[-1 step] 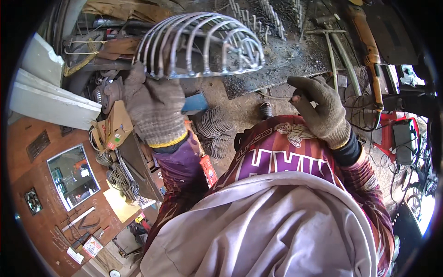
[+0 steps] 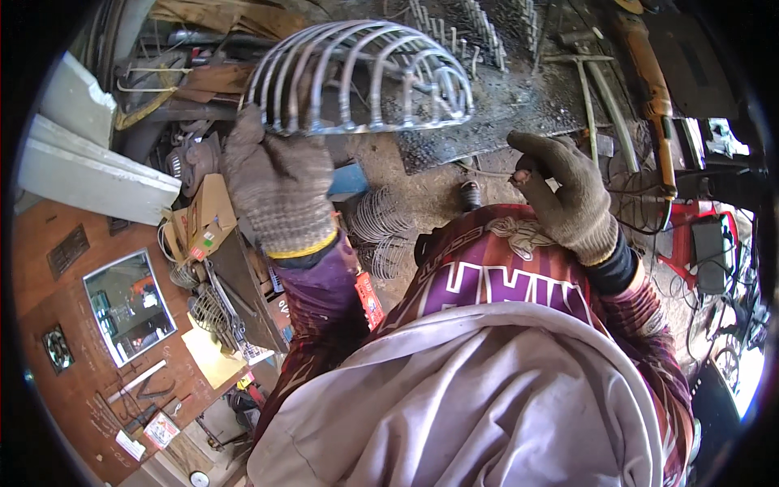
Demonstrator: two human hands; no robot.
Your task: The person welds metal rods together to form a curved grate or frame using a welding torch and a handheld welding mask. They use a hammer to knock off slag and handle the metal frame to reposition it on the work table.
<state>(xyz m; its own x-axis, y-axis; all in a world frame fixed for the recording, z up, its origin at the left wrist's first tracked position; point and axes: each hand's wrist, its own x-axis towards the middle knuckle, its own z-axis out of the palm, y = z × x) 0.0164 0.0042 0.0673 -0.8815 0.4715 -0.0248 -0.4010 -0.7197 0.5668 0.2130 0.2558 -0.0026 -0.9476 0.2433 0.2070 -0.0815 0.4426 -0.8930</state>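
My left hand (image 2: 280, 191), in a knitted grey-brown work glove with a yellow cuff edge, is closed on the near left rim of a domed cage of bent metal bars (image 2: 350, 89). The cage hangs in the air with its straight rim toward me and its curved bars facing away. Part of my fingers is hidden behind the bars. My right hand (image 2: 564, 191) wears a similar glove and is raised in front of my chest. Its fingers curve, apart from the thumb, whose bare tip pokes out through the glove. Nothing shows between them.
A dark metal worktable (image 2: 519, 105) with upright metal pegs (image 2: 484, 36) stands ahead. A hammer (image 2: 586, 97) and an orange-handled power tool (image 2: 649, 81) lie at its right. Stacked wire rings (image 2: 380, 223) rest on the floor. At left are a cardboard box (image 2: 203, 215) and a brown board (image 2: 65, 300).
My left hand and the cage have shifted slightly to the right. My right hand has hardly moved.
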